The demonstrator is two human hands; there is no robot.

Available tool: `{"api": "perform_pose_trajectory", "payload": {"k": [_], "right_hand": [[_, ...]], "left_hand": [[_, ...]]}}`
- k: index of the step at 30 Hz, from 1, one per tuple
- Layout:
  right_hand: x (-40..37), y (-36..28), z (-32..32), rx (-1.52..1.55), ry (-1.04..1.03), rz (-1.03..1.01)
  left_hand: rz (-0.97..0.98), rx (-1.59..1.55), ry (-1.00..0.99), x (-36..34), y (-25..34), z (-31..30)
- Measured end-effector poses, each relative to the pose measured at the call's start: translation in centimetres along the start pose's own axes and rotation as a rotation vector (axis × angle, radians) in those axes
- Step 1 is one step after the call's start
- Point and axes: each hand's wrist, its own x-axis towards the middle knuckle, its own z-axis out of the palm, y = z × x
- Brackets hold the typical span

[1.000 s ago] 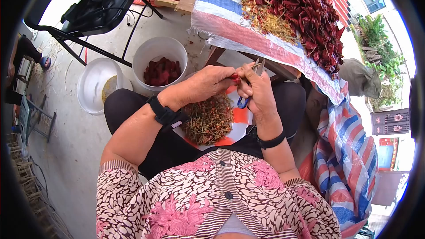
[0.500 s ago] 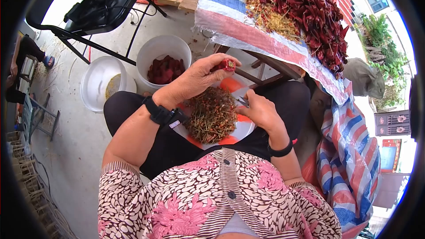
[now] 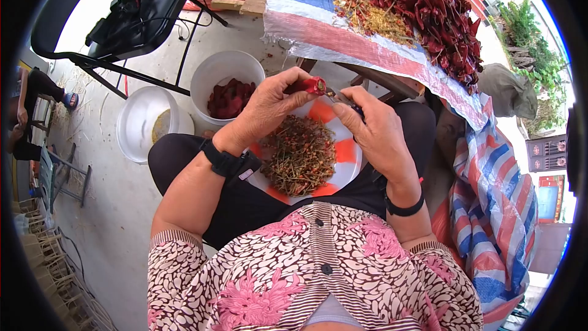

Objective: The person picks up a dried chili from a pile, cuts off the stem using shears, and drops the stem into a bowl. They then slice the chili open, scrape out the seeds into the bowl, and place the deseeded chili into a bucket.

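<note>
Between the fingers of my left hand [image 3: 274, 99] is a dried red chili [image 3: 316, 86], its stem end facing right. My right hand [image 3: 373, 125] is closed on a small dark-handled tool [image 3: 357, 110], whose tip meets the chili's stem end. Below both hands a white and orange-red basin [image 3: 347, 151] rests in my lap. It holds a heap of stems and seeds [image 3: 297, 156].
A white bucket [image 3: 228, 61] with red chilies stands beyond my left knee, beside another white bucket [image 3: 147, 124]. A striped sheet [image 3: 318, 30] bears piled chilies [image 3: 422, 6]. A black chair [image 3: 138, 24] is upper left; a seated person [image 3: 43, 95] is far left.
My right hand has risen from beside the heap to the chili, bringing the tool to its stem end. My left hand has moved slightly, still holding the chili.
</note>
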Motion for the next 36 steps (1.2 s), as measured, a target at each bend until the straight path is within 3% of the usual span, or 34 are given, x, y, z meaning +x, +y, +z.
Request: {"api": "perform_pose_trajectory", "payload": {"k": [8,10,16,21,23,26,29,32,35,36], "right_hand": [[-0.1,0.3,0.9,-0.091,0.164,-0.134],[-0.3,0.0,0.9,-0.11,0.127,-0.089],[-0.5,0.0,1.6,-0.118,0.124,-0.057],[-0.3,-0.1,3.1,-0.084,0.123,0.013],[-0.1,0.6,3.7,0.0,0.114,0.046],[0.1,3.3,5.8,0.471,0.118,-0.049],[-0.3,2.9,5.1,1.066,-0.15,0.202],[-0.8,3.0,5.3,1.473,-0.256,0.329],[-0.9,4.0,5.7,1.642,-0.333,0.304],[-0.8,3.6,5.6,1.47,-0.226,0.233]], "left_hand": [[0.045,0.071,0.021,-0.3,0.4,0.0],[0.074,0.095,0.033,-0.4,0.3,-0.1],[0.306,0.389,0.099,-0.5,-0.1,-0.3],[0.204,0.428,0.116,-0.8,-1.1,0.3],[0.126,0.329,0.1,-0.8,-1.1,0.6],[0.029,0.112,0.062,-1.1,-0.8,1.1],[0.057,0.124,0.055,-1.1,-0.6,1.3],[0.121,0.146,0.061,-1.0,-0.7,1.5],[0.193,0.169,0.073,-0.9,-1.0,1.4],[0.186,0.178,0.074,-1.0,-1.0,1.3]]}}
